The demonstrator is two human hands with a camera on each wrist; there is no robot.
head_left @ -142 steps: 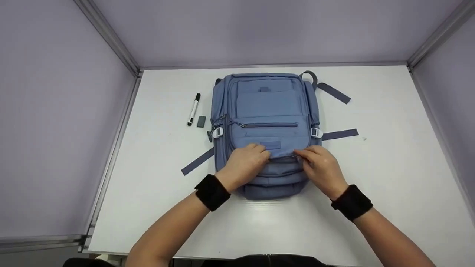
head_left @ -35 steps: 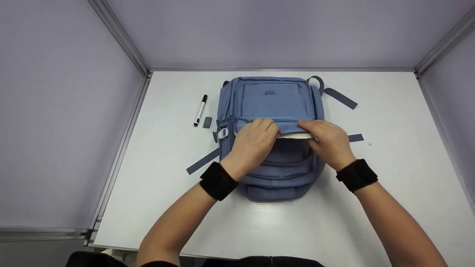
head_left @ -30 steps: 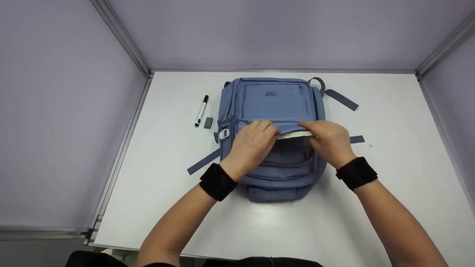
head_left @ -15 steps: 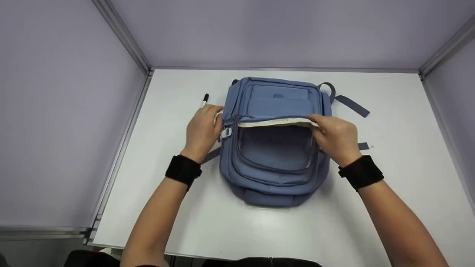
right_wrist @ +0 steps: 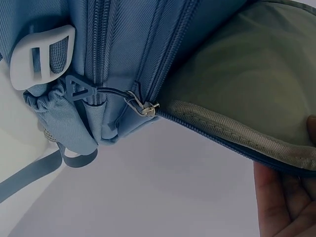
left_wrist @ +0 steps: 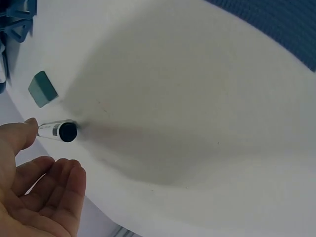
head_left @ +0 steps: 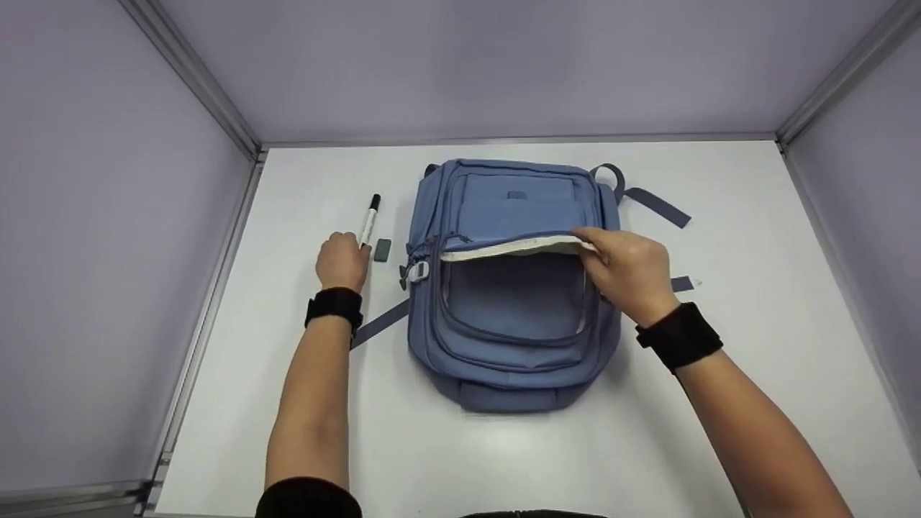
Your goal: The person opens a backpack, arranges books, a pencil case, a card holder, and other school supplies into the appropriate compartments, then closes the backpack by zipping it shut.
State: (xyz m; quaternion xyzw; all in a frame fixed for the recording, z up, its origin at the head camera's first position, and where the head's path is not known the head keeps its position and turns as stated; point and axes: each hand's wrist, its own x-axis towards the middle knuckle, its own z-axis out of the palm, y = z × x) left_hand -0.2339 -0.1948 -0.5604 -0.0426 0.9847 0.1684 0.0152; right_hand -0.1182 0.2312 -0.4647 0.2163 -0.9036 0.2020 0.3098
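Note:
A blue backpack lies front up on the white table, its front pocket unzipped. My right hand pinches the edge of the raised pocket flap, whose pale lining shows; in the right wrist view the fingers lie beneath the flap's zipper edge. To the left of the bag, my left hand is at the lower end of a white whiteboard marker with a black cap. In the left wrist view the thumb is right at the marker, and the other fingers are loosely extended below it.
A small dark green block lies between the marker and the bag. Straps spread from the bag's sides onto the table. A white buckle and cords hang at its left side. Panels wall the table's back and sides.
The pocket has been unzipped and its flap lifted. My left hand has let go of the flap and moved left to the marker; the right hand still holds the flap.

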